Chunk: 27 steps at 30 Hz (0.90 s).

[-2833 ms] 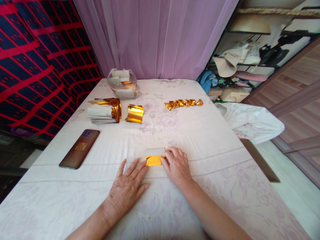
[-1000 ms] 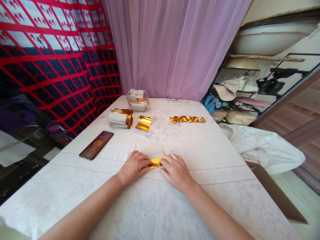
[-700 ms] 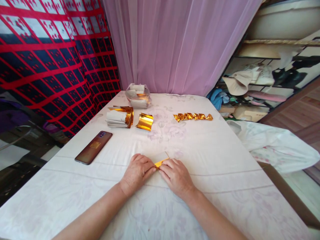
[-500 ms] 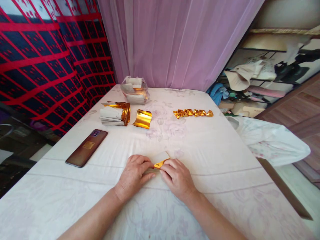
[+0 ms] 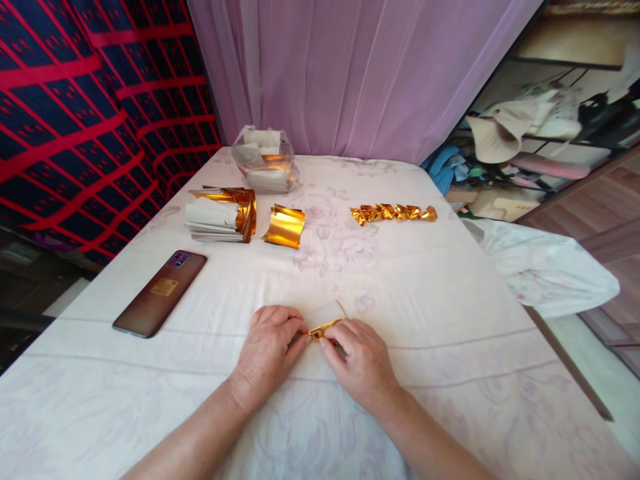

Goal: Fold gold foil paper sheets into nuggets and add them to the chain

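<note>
Between my hands lies a gold foil paper sheet point(image 5: 326, 312), white side up, its near edge folded over into a narrow gold strip. My left hand point(image 5: 273, 343) pinches the left end of that strip between thumb and fingers. At the other end, the thumb and fingers of my right hand point(image 5: 360, 353) grip the folded edge. Both hands rest low on the table, fingertips close together. The fingers hide parts of the fold.
A white floral cloth covers the table point(image 5: 410, 300). A stack of foil papers point(image 5: 215, 220), a loose gold sheet point(image 5: 285, 227) and a plastic bag of papers point(image 5: 265, 160) are farther back. Twisted gold foil pieces point(image 5: 393, 213) line up right. A phone point(image 5: 160, 293) lies left.
The gold strip at the paper's near edge looks narrower and more tightly folded. My left thumb has moved in against it. The whole view has shifted slightly.
</note>
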Each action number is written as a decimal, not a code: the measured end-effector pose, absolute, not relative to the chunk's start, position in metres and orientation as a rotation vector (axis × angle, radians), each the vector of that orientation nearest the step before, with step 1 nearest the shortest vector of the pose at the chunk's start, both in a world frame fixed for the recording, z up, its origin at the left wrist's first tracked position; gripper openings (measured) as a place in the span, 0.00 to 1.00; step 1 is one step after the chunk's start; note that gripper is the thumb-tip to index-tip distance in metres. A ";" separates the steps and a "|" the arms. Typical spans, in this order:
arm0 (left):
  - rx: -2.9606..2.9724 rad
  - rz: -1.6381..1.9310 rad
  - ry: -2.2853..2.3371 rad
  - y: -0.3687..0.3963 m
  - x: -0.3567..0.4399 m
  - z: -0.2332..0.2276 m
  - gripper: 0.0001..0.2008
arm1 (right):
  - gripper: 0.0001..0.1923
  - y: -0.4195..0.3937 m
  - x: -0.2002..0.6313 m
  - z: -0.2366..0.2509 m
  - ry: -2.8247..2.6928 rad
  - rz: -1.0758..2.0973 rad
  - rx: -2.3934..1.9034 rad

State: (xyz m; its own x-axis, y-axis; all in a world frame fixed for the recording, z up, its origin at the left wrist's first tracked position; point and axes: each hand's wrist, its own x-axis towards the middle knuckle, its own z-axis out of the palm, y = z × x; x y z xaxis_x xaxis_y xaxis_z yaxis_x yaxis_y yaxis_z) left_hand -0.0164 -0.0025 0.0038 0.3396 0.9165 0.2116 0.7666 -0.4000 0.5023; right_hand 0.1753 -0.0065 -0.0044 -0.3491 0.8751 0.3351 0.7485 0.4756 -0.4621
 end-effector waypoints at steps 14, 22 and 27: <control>2.267 0.609 1.574 -0.003 -0.012 0.005 0.05 | 0.05 -0.007 0.174 -0.008 -2.066 0.324 -1.362; 2.236 0.614 1.609 -0.004 -0.009 0.005 0.03 | 0.07 -0.007 0.174 -0.008 -2.160 0.271 -1.338; 2.235 0.583 1.636 -0.002 -0.007 0.007 0.04 | 0.08 -0.007 0.175 -0.009 -2.168 0.278 -1.344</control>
